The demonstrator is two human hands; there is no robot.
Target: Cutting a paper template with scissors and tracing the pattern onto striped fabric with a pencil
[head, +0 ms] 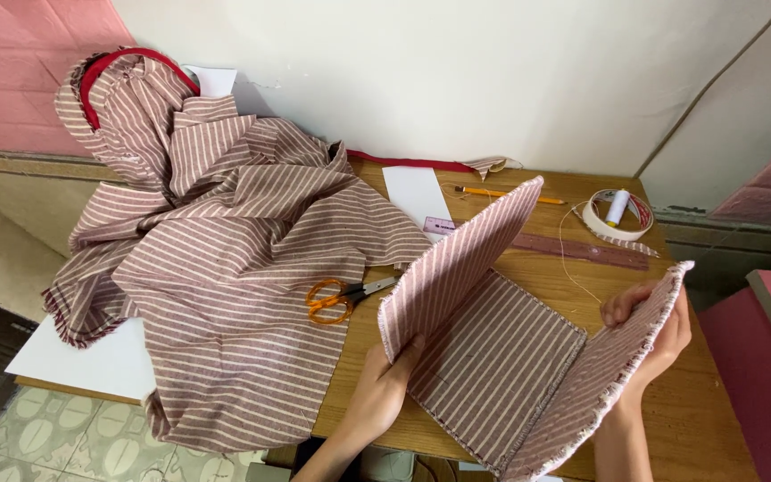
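The left hand point(377, 393) pinches the near lower edge of a stiff striped fabric panel point(493, 357), thumb on the outside, fingers tucked behind the left flap, which it lifts upright. The right hand point(658, 335) closes on the upper corner of the right flap, its fingertips point(622, 308) curled over the frayed edge, raising that side too. Between the two hands the panel's middle section lies flat on the wooden table point(716, 419), so the piece stands like a shallow three-sided trough.

The step in hand looks like folding or shaping the side flaps up from the flat base; going on would call for both grips holding the flaps even along their fold lines.

Just beyond the left fingers lie orange-handled scissors point(341, 299), touching a large heap of matching striped cloth point(225, 250). Past the raised left flap lie white paper point(417, 192) and a pencil point(497, 194). Beyond the right fingers sit a dark strip point(582, 250), a loose thread and a tape roll point(617, 214) with a spool in it
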